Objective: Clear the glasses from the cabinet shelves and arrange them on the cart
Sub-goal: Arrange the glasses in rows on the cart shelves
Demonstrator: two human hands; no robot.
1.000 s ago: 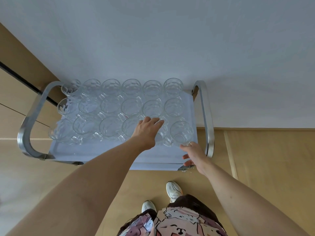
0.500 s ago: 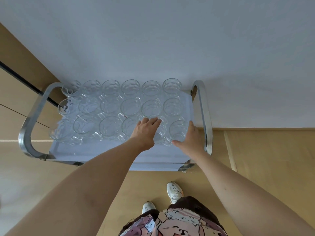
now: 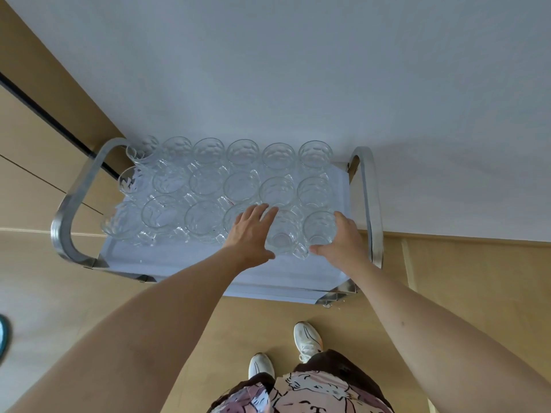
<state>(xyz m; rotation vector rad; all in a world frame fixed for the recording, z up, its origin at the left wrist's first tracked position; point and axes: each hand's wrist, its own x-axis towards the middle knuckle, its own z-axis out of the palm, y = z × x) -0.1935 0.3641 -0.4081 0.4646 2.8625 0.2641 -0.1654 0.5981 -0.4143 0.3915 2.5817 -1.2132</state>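
Clear handled glass mugs (image 3: 226, 186) packed tight on the chrome-railed cart (image 3: 190, 263); left hand (image 3: 253, 231) flat on one at 6 o'clock, right hand (image 3: 343, 236) cupping the 4 o'clock mug (image 3: 319, 228), so any shove probably knocks neighbours together

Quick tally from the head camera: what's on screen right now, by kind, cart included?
Clear glasses: 18, in three rows of 6, one partly under a hand
Cart: 1
Total: 19
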